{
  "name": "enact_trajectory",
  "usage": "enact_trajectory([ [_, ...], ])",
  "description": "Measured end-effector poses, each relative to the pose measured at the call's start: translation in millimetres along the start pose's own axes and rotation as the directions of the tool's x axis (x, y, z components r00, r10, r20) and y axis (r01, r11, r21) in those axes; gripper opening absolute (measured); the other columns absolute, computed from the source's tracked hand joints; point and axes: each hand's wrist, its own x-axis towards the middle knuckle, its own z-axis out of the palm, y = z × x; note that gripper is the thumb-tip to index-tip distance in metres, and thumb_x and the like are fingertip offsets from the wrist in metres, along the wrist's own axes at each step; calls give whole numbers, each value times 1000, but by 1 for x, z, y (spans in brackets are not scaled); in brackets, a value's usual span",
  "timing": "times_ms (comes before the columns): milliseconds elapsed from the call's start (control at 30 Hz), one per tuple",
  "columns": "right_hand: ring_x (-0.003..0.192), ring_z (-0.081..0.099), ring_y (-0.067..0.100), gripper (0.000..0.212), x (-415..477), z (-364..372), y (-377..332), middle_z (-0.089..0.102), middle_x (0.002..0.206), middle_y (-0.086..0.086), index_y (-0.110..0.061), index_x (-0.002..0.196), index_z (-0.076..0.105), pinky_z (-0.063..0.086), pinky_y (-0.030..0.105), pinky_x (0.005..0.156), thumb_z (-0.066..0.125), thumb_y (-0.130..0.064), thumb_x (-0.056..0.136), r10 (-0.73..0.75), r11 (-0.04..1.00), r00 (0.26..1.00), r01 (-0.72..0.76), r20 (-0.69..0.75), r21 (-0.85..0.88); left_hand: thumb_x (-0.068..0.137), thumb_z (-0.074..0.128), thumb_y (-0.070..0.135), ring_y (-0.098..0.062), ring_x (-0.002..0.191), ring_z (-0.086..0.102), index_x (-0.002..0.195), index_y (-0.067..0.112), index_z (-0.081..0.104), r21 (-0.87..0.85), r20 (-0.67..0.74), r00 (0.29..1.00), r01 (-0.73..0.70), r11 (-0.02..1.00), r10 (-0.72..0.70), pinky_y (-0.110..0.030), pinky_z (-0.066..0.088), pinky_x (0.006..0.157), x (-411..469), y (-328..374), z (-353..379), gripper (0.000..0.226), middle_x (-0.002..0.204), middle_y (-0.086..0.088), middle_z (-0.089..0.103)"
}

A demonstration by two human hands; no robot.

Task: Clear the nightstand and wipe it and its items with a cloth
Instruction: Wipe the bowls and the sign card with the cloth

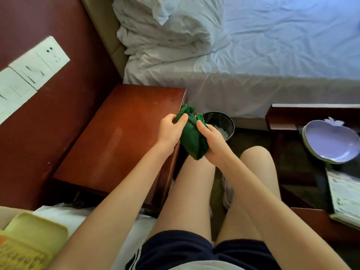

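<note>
A dark red wooden nightstand stands between the bed and the headboard wall, its top bare. A bunched green cloth hangs just past the nightstand's right edge, above my knees. My left hand grips the cloth's upper left part. My right hand holds its right side with the thumb on top. Both hands are off the nightstand's top.
A black mesh waste bin with white litter stands on the floor beside the bed. A purple apple-shaped dish and a printed sheet lie on a low table at right. A yellow tray sits at lower left. Wall switches are on the panel.
</note>
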Motion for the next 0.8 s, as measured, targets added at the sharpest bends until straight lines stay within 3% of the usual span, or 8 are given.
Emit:
enact_trajectory([
  [167, 97, 64, 27, 11, -9, -57, -44, 65, 109, 14, -9, 106, 56, 54, 40, 82, 51, -12, 96, -123, 991, 956, 132, -267, 17, 100, 46, 19, -27, 97, 64, 105, 13, 58, -369, 179, 970, 223, 902, -166, -42, 54, 83, 2, 22, 63, 15, 104, -9, 66],
  [267, 103, 60, 29, 14, -17, -101, -60, 60, 112, 13, -12, 109, 50, 51, 46, 90, 48, -8, 96, -132, 991, 874, 126, -468, -45, 102, 39, 16, -30, 104, 61, 122, 9, 52, -408, 223, 957, 267, 873, -188, -48, 51, 89, 4, 22, 103, 25, 120, -14, 61],
  [400, 102, 58, 26, 23, -36, -154, -67, 56, 114, 12, -10, 118, 48, 53, 36, 73, 44, -5, 96, -137, 985, 812, 52, -567, -164, 101, 43, 18, -30, 101, 61, 125, 4, 46, -403, 315, 910, 385, 830, -269, -45, 53, 78, 5, 22, 157, 29, 118, -13, 60],
  [533, 100, 58, 26, 22, -55, -194, -73, 57, 114, 9, -15, 112, 48, 52, 39, 77, 42, -3, 94, -190, 977, 707, 67, -681, -202, 97, 52, 26, -30, 104, 63, 127, 4, 50, -384, 491, 811, 531, 756, -320, -41, 56, 76, 2, 21, 209, 38, 121, -16, 62],
  [633, 90, 59, 24, 23, -69, -214, -87, 58, 105, 9, -15, 114, 46, 52, 35, 70, 38, -1, 97, -219, 961, 681, 275, -699, -33, 71, 79, 41, -28, 102, 66, 128, 7, 53, -326, 608, 719, 613, 719, -337, -44, 55, 84, -11, 19, 241, 71, 117, -14, 66],
  [700, 84, 60, 19, 23, -75, -222, -95, 59, 100, 6, -15, 113, 46, 53, 32, 67, 39, -1, 97, -268, 941, 683, 337, -680, -32, 52, 92, 32, -25, 95, 69, 137, 4, 42, -191, 659, 642, 646, 739, -391, -39, 58, 75, -19, 3, 267, 103, 117, -14, 65],
  [733, 82, 60, 18, 22, -76, -225, -98, 59, 98, 5, -16, 113, 46, 53, 30, 66, 39, -1, 97, -285, 938, 685, 343, -670, -49, 56, 90, 23, -22, 86, 70, 140, 4, 35, -120, 658, 617, 652, 748, -432, -33, 58, 65, -24, -4, 281, 102, 117, -14, 64],
  [800, 79, 60, 16, 22, -77, -233, -101, 59, 95, 4, -15, 114, 46, 53, 27, 64, 39, -2, 98, -302, 936, 694, 345, -653, -66, 81, 70, 10, -17, 70, 67, 129, 2, 44, -51, 632, 593, 675, 736, -499, -26, 55, 52, -39, -2, 295, 55, 106, -16, 62],
])
